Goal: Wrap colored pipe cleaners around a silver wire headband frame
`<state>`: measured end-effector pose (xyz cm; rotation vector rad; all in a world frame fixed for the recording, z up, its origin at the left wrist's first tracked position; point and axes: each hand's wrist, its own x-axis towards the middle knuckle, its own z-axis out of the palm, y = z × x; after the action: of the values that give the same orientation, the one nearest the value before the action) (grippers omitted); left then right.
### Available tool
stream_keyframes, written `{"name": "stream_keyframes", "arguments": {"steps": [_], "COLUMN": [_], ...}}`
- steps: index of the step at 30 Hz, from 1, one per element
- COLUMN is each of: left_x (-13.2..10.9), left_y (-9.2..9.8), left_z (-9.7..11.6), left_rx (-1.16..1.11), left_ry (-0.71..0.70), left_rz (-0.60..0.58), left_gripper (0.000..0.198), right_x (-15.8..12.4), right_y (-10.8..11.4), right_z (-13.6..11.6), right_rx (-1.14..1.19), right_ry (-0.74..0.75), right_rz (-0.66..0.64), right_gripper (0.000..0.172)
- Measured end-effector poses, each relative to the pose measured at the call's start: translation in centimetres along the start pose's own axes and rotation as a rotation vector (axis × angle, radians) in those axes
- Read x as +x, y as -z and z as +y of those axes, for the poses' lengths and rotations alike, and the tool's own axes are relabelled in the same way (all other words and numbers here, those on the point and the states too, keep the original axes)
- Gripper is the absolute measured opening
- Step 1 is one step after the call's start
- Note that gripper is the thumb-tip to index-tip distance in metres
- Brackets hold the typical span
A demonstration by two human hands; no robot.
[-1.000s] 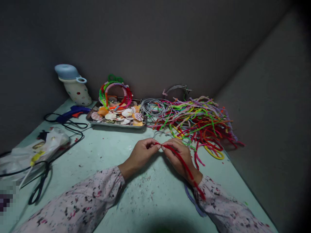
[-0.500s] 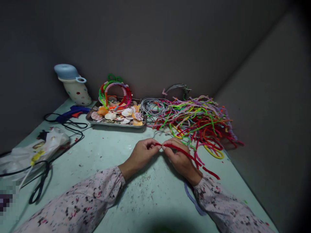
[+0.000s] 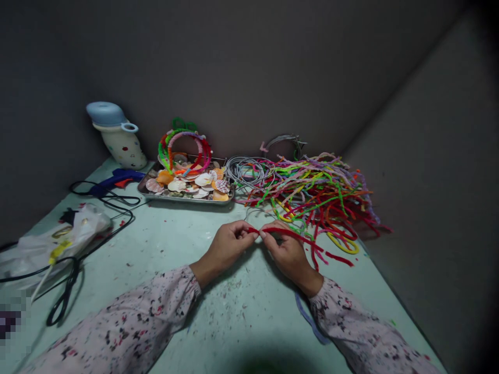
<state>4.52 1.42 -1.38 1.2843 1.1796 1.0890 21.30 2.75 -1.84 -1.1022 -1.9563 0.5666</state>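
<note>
A red pipe cleaner (image 3: pixel 296 237) runs from between my hands out to the right, its fuzzy free end lying over the edge of a heap of multicoloured pipe cleaners (image 3: pixel 312 195). My left hand (image 3: pixel 230 246) pinches the near end of the red stem with its fingertips. My right hand (image 3: pixel 286 254) grips the stem just beside it, fingertips almost touching those of the left. Both hands are held low over the pale green table (image 3: pixel 241 306).
A metal tray (image 3: pixel 185 200) of seashells with pipe-cleaner rings stands at the back, beside a coil of grey wire (image 3: pixel 247 172). On the left lie a blue glue gun (image 3: pixel 117 179), its black cord, black-handled scissors (image 3: pixel 62 298) and a plastic bag (image 3: pixel 54 244).
The free end of the red pipe cleaner has swung from hanging down past my right wrist to pointing out to the right. My hands stay close together in nearly the same place.
</note>
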Motion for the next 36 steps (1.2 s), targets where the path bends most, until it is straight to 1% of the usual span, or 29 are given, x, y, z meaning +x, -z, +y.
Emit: {"name": "stream_keyframes", "arguments": {"steps": [5,10,18,21,26,31,36], "left_x": [-0.17,-0.25,-0.24,-0.28,-0.35,-0.42,-0.43], "left_y": [0.00,0.10,-0.12,-0.19,-0.15,-0.13,-0.20], "left_z": [0.04,-0.02,-0.08,-0.06,-0.10,-0.23,-0.11], "left_rx": [0.044,0.068,0.045,0.042,0.056,0.084,0.081], "left_ry": [-0.007,-0.015,-0.011,-0.007,-0.021,-0.019,-0.032], "left_rz": [0.003,-0.002,0.043,0.035,0.021,0.022,0.004], "left_gripper": [0.020,0.018,0.019,0.018,0.018,0.017,0.021], "right_x": [-0.04,0.07,0.05,0.04,0.02,-0.05,0.00], "right_y": [-0.04,0.05,-0.02,-0.12,-0.14,0.02,-0.07], "right_z": [-0.15,-0.43,-0.27,-0.28,-0.36,-0.38,-0.34], "right_rx": [0.042,0.089,0.067,0.070,0.098,0.078,0.082], "right_ry": [-0.021,-0.049,-0.036,-0.049,-0.057,-0.066,-0.087], "right_rz": [-0.005,-0.042,-0.013,-0.001,-0.017,-0.034,-0.021], "right_gripper": [0.014,0.016,0.016,0.016,0.016,0.016,0.018]}}
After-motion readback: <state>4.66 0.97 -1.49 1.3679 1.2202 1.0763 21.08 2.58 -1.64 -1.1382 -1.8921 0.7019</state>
